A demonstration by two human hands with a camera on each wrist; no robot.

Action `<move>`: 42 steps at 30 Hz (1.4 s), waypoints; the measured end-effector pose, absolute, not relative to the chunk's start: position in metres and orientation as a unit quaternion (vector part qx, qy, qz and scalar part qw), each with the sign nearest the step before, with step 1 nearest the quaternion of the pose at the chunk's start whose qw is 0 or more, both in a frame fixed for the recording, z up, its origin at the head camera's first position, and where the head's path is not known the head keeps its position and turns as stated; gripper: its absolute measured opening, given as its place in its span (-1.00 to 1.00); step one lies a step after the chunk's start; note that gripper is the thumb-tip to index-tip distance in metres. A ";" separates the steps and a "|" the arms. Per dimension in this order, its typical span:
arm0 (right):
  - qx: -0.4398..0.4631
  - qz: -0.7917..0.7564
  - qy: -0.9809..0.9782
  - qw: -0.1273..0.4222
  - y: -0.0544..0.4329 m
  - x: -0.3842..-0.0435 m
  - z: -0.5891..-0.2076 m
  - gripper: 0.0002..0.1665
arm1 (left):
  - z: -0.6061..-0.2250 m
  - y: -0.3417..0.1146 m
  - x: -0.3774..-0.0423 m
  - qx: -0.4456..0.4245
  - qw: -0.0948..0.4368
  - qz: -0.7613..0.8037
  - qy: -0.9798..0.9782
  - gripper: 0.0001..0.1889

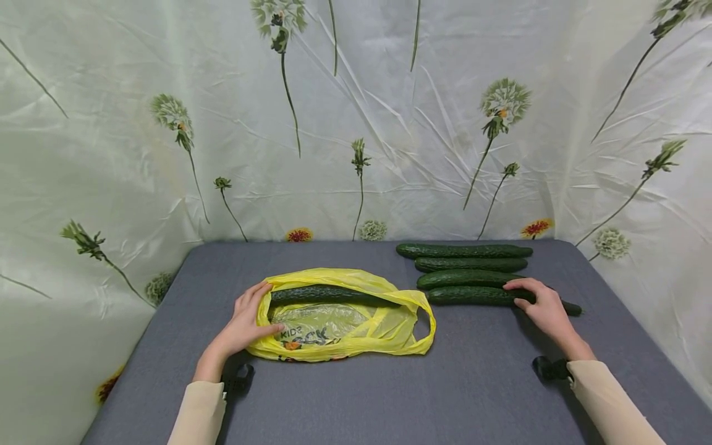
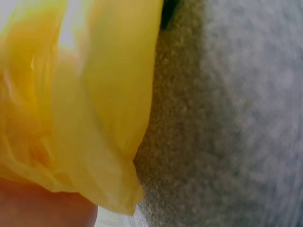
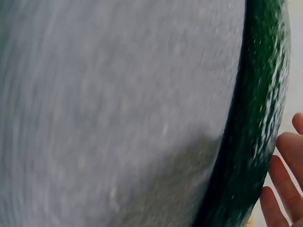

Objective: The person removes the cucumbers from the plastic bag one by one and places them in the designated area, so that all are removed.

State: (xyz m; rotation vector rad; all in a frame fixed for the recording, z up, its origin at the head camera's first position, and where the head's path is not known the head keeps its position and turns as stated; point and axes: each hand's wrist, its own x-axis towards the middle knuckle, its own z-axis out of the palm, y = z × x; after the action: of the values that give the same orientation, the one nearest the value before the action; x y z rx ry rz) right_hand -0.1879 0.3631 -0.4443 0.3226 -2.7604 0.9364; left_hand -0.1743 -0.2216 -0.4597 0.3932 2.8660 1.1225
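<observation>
A yellow plastic bag (image 1: 339, 346) with printed lettering lies on its side, its mouth spread toward the camera and a loop handle at its right end. One cucumber (image 1: 328, 295) rests inside along the upper edge. My left hand (image 1: 247, 318) holds the bag's left end, fingers at the far rim and thumb over the near part. In the left wrist view the yellow film (image 2: 104, 94) covers most of the fingers. To the right, my right hand (image 1: 539, 303) grips the nearest cucumber (image 1: 467, 295) of a row, thumb on its near side, fingertips (image 3: 281, 175) along its far side.
Behind the gripped cucumber lie three more, the farthest cucumber (image 1: 464, 250) near the table's back edge. The grey cloth-covered table (image 1: 389, 402) meets a white floral curtain (image 1: 334, 123) at the back and sides.
</observation>
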 end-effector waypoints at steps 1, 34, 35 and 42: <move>0.110 0.318 -0.935 0.109 0.361 -0.188 -0.444 -0.63 | -0.460 -0.221 -0.174 0.126 0.017 0.360 0.924 -0.06; 0.159 0.334 -0.917 0.148 0.315 -0.185 -0.439 -0.65 | -0.461 -0.219 -0.179 0.097 -0.002 0.351 0.931 -0.10; 0.161 0.335 -0.916 0.149 0.314 -0.185 -0.439 -0.65 | -0.461 -0.219 -0.179 0.098 -0.002 0.351 0.931 -0.10; 0.176 0.343 -0.910 0.155 0.304 -0.188 -0.439 -0.65 | -0.460 -0.219 -0.179 0.102 0.002 0.350 0.931 -0.10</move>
State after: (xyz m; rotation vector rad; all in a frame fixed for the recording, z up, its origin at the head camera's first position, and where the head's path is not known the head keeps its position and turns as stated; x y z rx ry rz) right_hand -0.1879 0.3041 -0.4394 0.5052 -2.6058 0.9815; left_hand -0.1790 -0.2193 -0.4599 0.3215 2.9219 1.0988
